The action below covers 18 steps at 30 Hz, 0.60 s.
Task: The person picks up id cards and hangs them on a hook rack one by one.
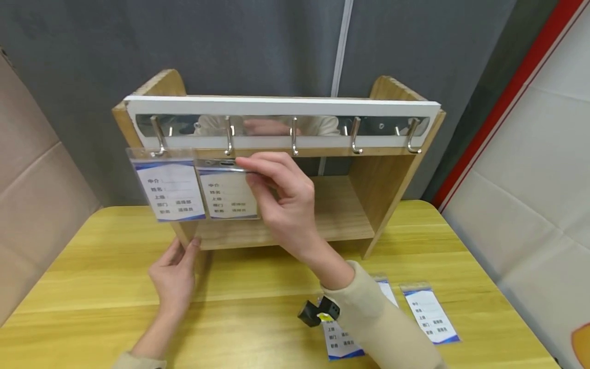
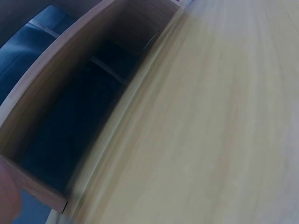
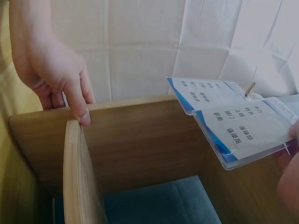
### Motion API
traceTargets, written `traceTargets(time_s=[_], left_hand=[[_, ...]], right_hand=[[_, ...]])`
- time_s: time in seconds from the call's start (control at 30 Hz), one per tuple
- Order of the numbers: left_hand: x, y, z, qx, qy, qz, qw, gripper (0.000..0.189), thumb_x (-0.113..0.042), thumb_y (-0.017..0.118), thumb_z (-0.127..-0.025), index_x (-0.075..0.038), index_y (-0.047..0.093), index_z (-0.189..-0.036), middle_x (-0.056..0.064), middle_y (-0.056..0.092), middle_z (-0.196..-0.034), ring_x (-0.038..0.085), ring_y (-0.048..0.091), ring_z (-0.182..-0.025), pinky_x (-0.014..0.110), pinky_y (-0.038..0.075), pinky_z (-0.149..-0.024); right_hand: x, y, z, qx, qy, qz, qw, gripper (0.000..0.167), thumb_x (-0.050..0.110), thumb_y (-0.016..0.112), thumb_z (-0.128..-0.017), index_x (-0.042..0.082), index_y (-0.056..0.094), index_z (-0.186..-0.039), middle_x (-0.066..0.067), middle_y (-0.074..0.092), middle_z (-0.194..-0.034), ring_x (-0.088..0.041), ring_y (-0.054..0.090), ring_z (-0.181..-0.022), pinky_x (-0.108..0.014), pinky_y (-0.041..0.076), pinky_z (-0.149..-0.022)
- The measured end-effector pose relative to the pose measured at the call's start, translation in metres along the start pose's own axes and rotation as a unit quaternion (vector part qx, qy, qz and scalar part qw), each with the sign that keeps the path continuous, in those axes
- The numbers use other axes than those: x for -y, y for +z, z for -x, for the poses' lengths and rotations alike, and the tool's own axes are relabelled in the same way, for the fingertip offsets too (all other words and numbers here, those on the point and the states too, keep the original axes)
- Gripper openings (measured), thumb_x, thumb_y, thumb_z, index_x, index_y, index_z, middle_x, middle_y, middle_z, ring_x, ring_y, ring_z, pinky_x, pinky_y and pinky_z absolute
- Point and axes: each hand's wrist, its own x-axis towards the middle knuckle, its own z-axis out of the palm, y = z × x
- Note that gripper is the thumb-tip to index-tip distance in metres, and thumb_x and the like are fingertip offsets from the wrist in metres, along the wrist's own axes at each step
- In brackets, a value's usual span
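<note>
My right hand [image 1: 288, 200] pinches a clear ID badge holder [image 1: 229, 197] by its top right corner. The holder's slot is just below the second hook [image 1: 228, 136]. To its left, another badge holder [image 1: 168, 192] hangs at the first hook [image 1: 158, 136]; the two overlap in the right wrist view. Low on the left, my left hand [image 1: 175, 277] grips the wooden shelf's side panel [image 3: 135, 126], its thumb by the front corner of the lower board [image 3: 72, 172]. In the left wrist view only a blurred bit of that hand shows at the edge.
Across the shelf's front runs a white hook rail [image 1: 283, 106] with several metal hooks. One badge holder [image 1: 430, 315] lies on the yellow wooden table [image 1: 258, 312] at right; others [image 1: 341, 341] lie partly under my right sleeve. A grey wall [image 1: 258, 46] stands behind.
</note>
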Motion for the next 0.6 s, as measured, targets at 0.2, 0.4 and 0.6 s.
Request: traceTargets(time_s=[0.2,0.4,0.6], left_hand=[[-0.0003,0.0005,-0.0002,-0.002,0.004,-0.015,0.9999,0.033,0.008,0.071,-0.091,0.003,0.069,-0.123,-0.005,0.072,-0.111,0.001,0.072,-0.098,0.024,0.059,-0.087],[-0.0012,0.0013,-0.0002,0.001,0.008,-0.02,0.9998,0.033,0.008,0.071,-0.092,0.001,0.069,-0.123,-0.005,0.072,-0.111,0.001,0.071,-0.098,0.024,0.059,-0.087],[-0.0014,0.001,0.0004,0.002,0.014,-0.026,0.9996,0.032,0.009,0.07,-0.092,0.001,0.069,-0.123,-0.009,0.073,-0.11,0.001,0.071,-0.099,0.024,0.059,-0.088]], right_hand=[[-0.0001,0.0043,-0.0012,-0.014,-0.007,-0.004,0.9999,0.015,-0.018,0.064,-0.092,-0.017,0.069,-0.106,-0.025,0.066,-0.104,-0.028,0.065,-0.097,-0.036,0.066,-0.08],[0.0001,0.0056,-0.0029,-0.038,-0.012,0.019,0.999,0.015,-0.017,0.064,-0.092,-0.016,0.069,-0.107,-0.026,0.066,-0.105,-0.03,0.065,-0.098,-0.036,0.065,-0.084],[-0.001,0.0075,-0.0024,-0.037,-0.016,0.059,0.9975,0.017,-0.012,0.064,-0.095,-0.013,0.071,-0.11,-0.023,0.067,-0.107,-0.025,0.063,-0.094,-0.025,0.059,-0.068]])
